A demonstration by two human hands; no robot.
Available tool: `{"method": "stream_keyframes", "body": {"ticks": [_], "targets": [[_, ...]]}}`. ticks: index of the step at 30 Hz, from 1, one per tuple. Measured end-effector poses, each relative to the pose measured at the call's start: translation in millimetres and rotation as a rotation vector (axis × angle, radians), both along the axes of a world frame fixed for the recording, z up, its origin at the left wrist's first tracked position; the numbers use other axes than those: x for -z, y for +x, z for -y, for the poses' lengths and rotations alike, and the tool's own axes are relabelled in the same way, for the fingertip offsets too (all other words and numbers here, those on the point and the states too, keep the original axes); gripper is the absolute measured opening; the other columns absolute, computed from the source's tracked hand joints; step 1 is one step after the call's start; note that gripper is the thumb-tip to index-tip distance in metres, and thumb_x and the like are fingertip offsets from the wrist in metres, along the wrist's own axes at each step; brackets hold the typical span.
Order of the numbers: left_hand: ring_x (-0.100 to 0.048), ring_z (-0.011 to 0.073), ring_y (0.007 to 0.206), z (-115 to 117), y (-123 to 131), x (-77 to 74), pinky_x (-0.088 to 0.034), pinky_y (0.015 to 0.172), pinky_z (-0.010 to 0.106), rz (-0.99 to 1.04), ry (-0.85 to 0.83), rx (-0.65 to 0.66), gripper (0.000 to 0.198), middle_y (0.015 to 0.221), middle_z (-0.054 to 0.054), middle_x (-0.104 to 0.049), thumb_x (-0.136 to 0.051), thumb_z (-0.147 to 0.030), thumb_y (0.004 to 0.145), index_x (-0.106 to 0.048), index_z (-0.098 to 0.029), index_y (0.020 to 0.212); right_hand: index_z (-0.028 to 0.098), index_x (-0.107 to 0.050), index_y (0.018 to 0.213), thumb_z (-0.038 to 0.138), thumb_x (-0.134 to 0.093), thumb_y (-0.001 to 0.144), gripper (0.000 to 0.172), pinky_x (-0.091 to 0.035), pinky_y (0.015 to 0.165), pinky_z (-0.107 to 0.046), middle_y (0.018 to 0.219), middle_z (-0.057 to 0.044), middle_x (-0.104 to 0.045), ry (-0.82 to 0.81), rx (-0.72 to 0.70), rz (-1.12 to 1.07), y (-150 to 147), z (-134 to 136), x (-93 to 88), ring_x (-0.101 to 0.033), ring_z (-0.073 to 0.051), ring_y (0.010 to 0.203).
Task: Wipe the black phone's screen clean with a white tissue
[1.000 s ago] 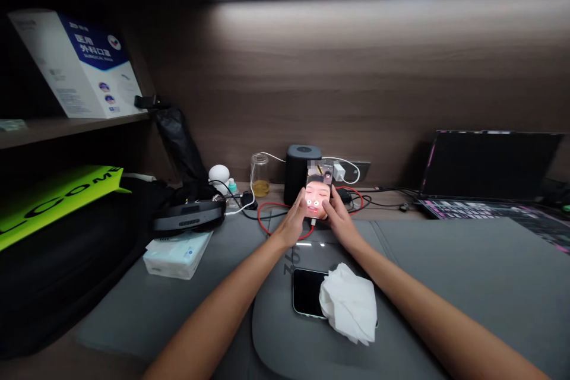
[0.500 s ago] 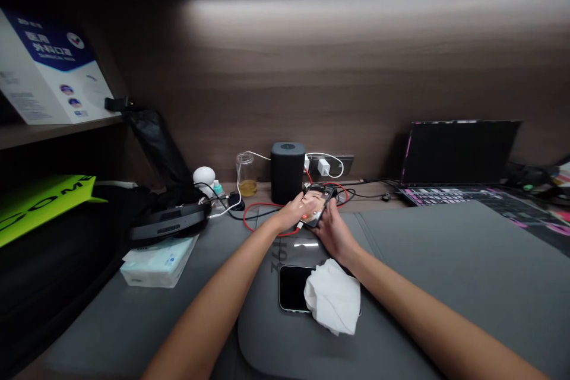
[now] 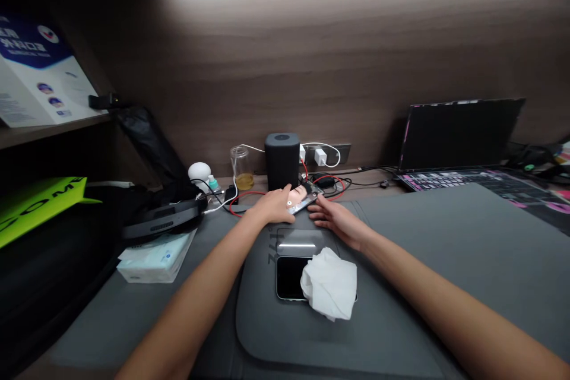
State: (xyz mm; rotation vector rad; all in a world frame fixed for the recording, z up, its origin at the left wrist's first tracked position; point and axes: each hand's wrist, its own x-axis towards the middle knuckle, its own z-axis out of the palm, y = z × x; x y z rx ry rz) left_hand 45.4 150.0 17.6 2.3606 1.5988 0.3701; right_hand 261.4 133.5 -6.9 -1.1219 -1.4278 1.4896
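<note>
My left hand (image 3: 275, 205) grips the left end of a smartphone (image 3: 303, 195) whose lit screen shows a picture of a face. The phone is tilted, close in front of the black speaker (image 3: 282, 160). Just to its right is my right hand (image 3: 333, 218), fingers apart and holding nothing; whether a fingertip touches the phone I cannot tell. Nearer me on the grey mat (image 3: 285, 332) lies a second phone (image 3: 290, 279) with a dark screen. A crumpled white tissue (image 3: 330, 285) covers its right part. Behind it lies a clear flat sheet (image 3: 296, 237) reflecting the lamp.
Red, black and white cables run around the speaker, near white plugs (image 3: 320, 157). A glass jar (image 3: 243, 172) with amber liquid stands left of it. A tissue pack (image 3: 155, 258) and a black headset (image 3: 164, 217) lie left. An open laptop (image 3: 458, 136) stands right.
The lit phone has lowered and tipped flatter. My left hand has shifted onto its left end, and my right hand has come off its edge. The red cable's plug no longer shows at the phone.
</note>
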Motion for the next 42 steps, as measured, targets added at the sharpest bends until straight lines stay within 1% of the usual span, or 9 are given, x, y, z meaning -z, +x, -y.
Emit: {"method": "stream_keyframes", "body": {"ticks": [4, 10, 15, 20, 24, 30, 34, 37, 42], "targets": [[-0.062, 0.0456, 0.116, 2, -15, -10.1, -0.05, 0.091, 0.046, -0.115, -0.002, 0.015, 0.089, 0.13, 0.02, -0.065, -0.071, -0.035, 0.062, -0.044, -0.017, 0.144, 0.018, -0.07, 0.112, 0.055, -0.063, 0.089, 0.044, -0.061, 0.078, -0.036, 0.115, -0.014, -0.07, 0.059, -0.001, 0.067, 12, 1, 6.4, -0.068, -0.025, 0.097], [-0.063, 0.0463, 0.114, -5, -20, -19.0, -0.05, 0.089, 0.047, -0.277, -0.017, 0.09, 0.097, 0.127, 0.022, -0.066, -0.074, -0.036, 0.059, -0.041, -0.015, 0.148, 0.022, -0.051, 0.144, 0.051, -0.059, 0.091, 0.061, -0.058, 0.084, -0.037, 0.116, -0.009, -0.068, 0.26, -0.109, 0.174, 23, 4, 16.6, -0.066, -0.022, 0.098], [-0.067, 0.0419, 0.108, -10, -15, -29.5, -0.051, 0.086, 0.042, -0.443, -0.067, 0.141, 0.105, 0.122, 0.022, -0.069, -0.077, -0.035, 0.057, -0.035, -0.015, 0.151, 0.019, -0.051, 0.143, 0.053, -0.056, 0.092, 0.062, -0.056, 0.087, -0.04, 0.111, -0.009, -0.068, 0.408, -0.16, 0.285, 22, 6, 13.8, -0.063, -0.019, 0.085], [-0.07, 0.0394, 0.1, -14, -25, -33.6, -0.052, 0.08, 0.04, -0.44, -0.084, 0.114, 0.101, 0.114, 0.021, -0.072, -0.076, -0.034, 0.059, -0.036, -0.015, 0.15, 0.02, -0.044, 0.149, 0.051, -0.055, 0.093, 0.065, -0.054, 0.091, -0.042, 0.115, -0.01, -0.068, 0.486, -0.183, 0.297, 24, 9, 9.5, -0.065, -0.022, 0.095], [-0.069, 0.0338, 0.104, -13, -39, -31.1, -0.05, 0.087, 0.037, -0.405, -0.057, 0.082, 0.093, 0.118, 0.015, -0.072, -0.072, -0.033, 0.066, -0.034, -0.019, 0.149, 0.022, -0.04, 0.152, 0.049, -0.054, 0.095, 0.065, -0.053, 0.094, -0.046, 0.127, -0.013, -0.064, 0.59, -0.19, 0.386, 30, 23, 3.0, -0.065, -0.025, 0.104], [-0.059, 0.0354, 0.122, -5, -43, -26.1, -0.045, 0.102, 0.042, -0.366, 0.048, 0.044, 0.079, 0.133, 0.018, -0.062, -0.068, -0.028, 0.071, -0.041, -0.015, 0.144, 0.025, -0.06, 0.134, 0.037, -0.053, 0.099, 0.037, -0.048, 0.101, -0.046, 0.128, -0.012, -0.064, 0.92, -0.334, 0.449, 38, 68, -22.5, -0.058, -0.026, 0.117], [-0.048, 0.0345, 0.134, 21, -40, -26.1, -0.038, 0.112, 0.044, -0.325, 0.12, 0.033, 0.08, 0.146, 0.019, -0.049, -0.066, -0.031, 0.077, -0.035, -0.013, 0.148, 0.02, -0.067, 0.121, 0.042, -0.057, 0.098, 0.033, -0.051, 0.091, -0.041, 0.118, -0.013, -0.068, 1.105, -0.535, 0.516, 40, 93, -31.3, -0.062, -0.023, 0.101], [-0.046, 0.0302, 0.136, 58, -40, -22.6, -0.035, 0.116, 0.044, -0.144, 0.209, 0.036, 0.065, 0.148, 0.016, -0.047, -0.057, -0.036, 0.089, -0.038, -0.015, 0.147, 0.019, -0.068, 0.12, 0.046, -0.06, 0.095, 0.037, -0.051, 0.087, -0.04, 0.118, -0.013, -0.068, 1.149, -0.591, 0.581, 43, 99, -29.6, -0.062, -0.024, 0.1], [-0.049, 0.0257, 0.133, 119, -39, -5.2, -0.038, 0.115, 0.043, 0.108, 0.091, 0.21, 0.044, 0.144, 0.008, -0.053, -0.053, -0.045, 0.095, -0.052, -0.025, 0.134, 0.019, -0.068, 0.122, 0.041, -0.058, 0.097, 0.035, -0.052, 0.088, -0.04, 0.123, -0.014, -0.066, 1.162, -0.633, 0.634, 43, 98, -24.6, -0.062, -0.025, 0.104]]}}
